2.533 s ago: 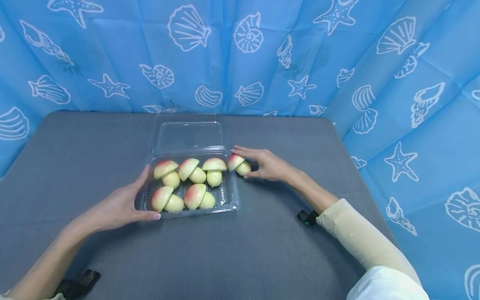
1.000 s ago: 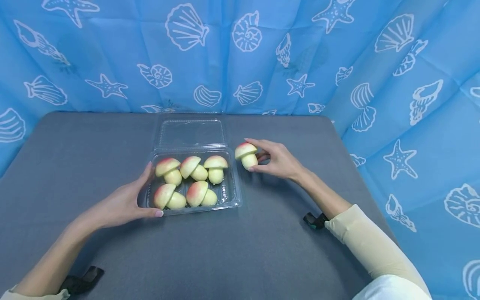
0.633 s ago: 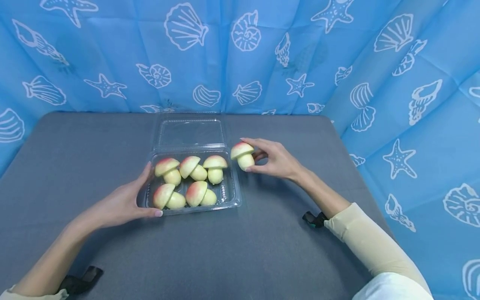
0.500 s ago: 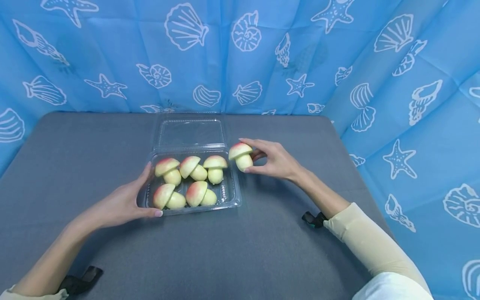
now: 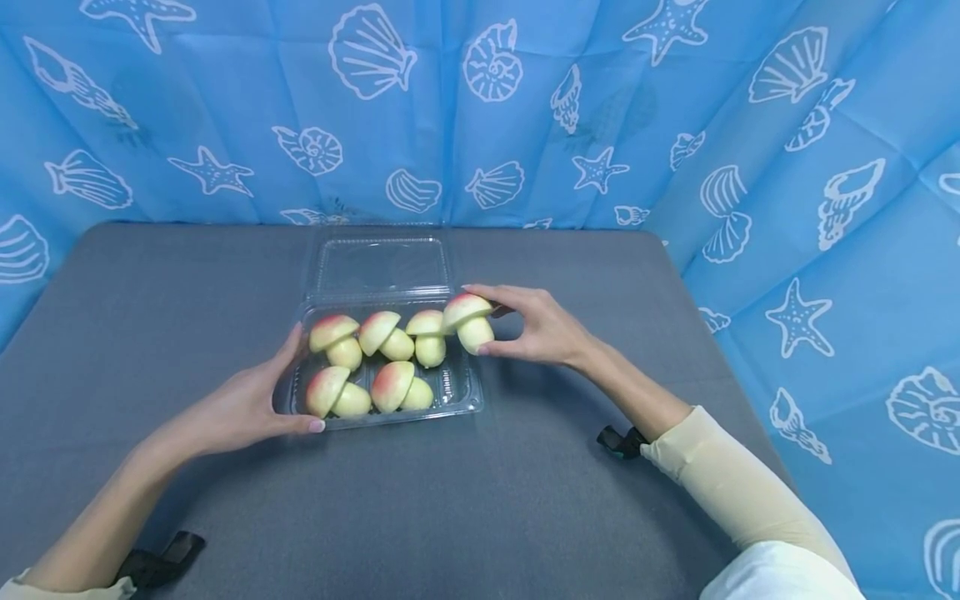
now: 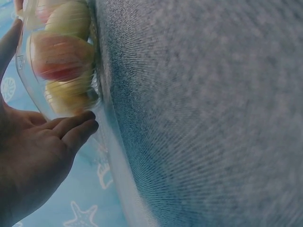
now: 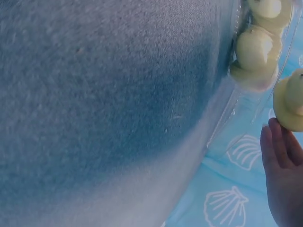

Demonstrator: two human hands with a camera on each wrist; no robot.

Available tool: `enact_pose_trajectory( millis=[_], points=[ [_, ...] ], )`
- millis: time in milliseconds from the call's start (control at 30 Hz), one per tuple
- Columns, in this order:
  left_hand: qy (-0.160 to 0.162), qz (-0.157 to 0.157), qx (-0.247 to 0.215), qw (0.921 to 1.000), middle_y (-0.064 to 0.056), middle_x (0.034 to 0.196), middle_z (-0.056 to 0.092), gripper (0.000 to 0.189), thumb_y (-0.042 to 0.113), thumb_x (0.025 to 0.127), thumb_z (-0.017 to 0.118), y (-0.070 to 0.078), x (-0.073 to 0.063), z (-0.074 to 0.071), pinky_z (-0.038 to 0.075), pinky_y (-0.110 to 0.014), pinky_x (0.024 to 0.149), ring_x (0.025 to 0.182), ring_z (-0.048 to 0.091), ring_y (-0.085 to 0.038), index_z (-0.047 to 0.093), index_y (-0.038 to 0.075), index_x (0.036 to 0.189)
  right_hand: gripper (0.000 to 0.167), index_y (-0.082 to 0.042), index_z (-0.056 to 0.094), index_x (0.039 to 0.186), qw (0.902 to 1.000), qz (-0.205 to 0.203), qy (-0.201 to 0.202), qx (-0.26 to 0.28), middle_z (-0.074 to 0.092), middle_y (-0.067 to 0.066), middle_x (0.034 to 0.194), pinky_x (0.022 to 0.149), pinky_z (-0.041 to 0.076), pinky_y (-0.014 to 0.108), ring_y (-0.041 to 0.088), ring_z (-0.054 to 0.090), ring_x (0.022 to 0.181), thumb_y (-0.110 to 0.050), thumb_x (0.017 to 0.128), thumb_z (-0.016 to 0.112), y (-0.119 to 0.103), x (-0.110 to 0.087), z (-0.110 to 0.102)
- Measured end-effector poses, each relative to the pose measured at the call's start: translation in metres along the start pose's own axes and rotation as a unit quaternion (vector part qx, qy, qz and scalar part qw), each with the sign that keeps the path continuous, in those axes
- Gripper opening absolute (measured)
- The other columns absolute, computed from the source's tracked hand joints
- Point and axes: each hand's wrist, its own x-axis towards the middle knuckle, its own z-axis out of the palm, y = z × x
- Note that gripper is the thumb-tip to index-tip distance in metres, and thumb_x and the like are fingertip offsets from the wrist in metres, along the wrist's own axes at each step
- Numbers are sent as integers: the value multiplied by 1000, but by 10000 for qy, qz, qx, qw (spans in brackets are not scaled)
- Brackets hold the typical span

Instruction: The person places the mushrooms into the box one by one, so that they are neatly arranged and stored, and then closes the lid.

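Note:
My right hand (image 5: 536, 325) pinches a toy mushroom (image 5: 474, 333) with a pale yellow stem and a red-blushed cap, thumb at the stem and fingers at the cap. It hangs over the right rim of a clear plastic container (image 5: 420, 419), overlapping the back right mushroom (image 5: 430, 350). Several like mushrooms lie inside, three in the back row and two in front, one of these a front mushroom (image 5: 401, 387). My left hand (image 5: 240, 412) spans the container's left end, thumb at the front corner. In the left wrist view, its fingers (image 6: 78, 130) touch the clear wall.
The container's hinged lid (image 5: 382, 267) lies folded back behind it on the grey table (image 5: 450, 508). A blue curtain (image 5: 442, 108) with white shells and starfish hangs behind and to the right. Black straps with small devices (image 5: 161, 562) sit at both wrists.
My right hand lifted the mushroom from beside the container, drew it rightward, then carried it left over the right rim. My left hand stays at the container.

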Motion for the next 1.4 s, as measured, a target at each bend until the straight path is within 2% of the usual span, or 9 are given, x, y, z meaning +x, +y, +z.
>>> enact_pose_trajectory(
  millis=[233, 467, 833, 1067, 1400],
  points=[
    [17, 10, 0, 10000, -28, 160, 17, 132, 58, 77, 79, 1, 0, 0, 27, -66, 108, 143, 21, -50, -15, 10, 157, 76, -16, 50, 147, 9999, -54, -95, -101, 61, 3, 137, 101, 48, 37, 13, 62, 114, -34, 81, 83, -4, 2, 5],
    [54, 98, -67, 9999, -26, 160, 20, 132, 56, 77, 80, 0, -1, 1, 27, -65, 108, 144, 22, -48, -14, 10, 157, 75, -5, 54, 142, 9996, -263, -109, 87, 61, 6, 135, 98, 49, 34, 14, 61, 113, -31, 79, 85, -9, 5, 13],
    [78, 116, -107, 9998, -27, 160, 21, 133, 59, 77, 78, 0, -3, 1, 28, -65, 108, 144, 22, -48, -15, 10, 157, 77, -5, 57, 139, 9990, -367, -223, -120, 63, 6, 132, 102, 48, 40, 21, 59, 123, -37, 76, 87, -17, 6, 26],
    [80, 122, -84, 9999, -26, 160, 21, 132, 59, 77, 79, -1, -2, 3, 30, -64, 107, 144, 23, -47, -14, 10, 157, 74, -6, 58, 139, 9990, -299, -302, -143, 61, 7, 134, 100, 49, 41, 21, 57, 124, -36, 77, 86, -20, 1, 34],
    [106, 161, -150, 9997, -29, 158, 24, 131, 55, 78, 79, 1, -3, 2, 30, -65, 106, 143, 24, -48, -13, 8, 157, 79, -5, 56, 140, 9957, -631, -464, -491, 62, 4, 134, 100, 45, 41, 19, 54, 120, -42, 77, 85, -23, 0, 42]
  ],
)
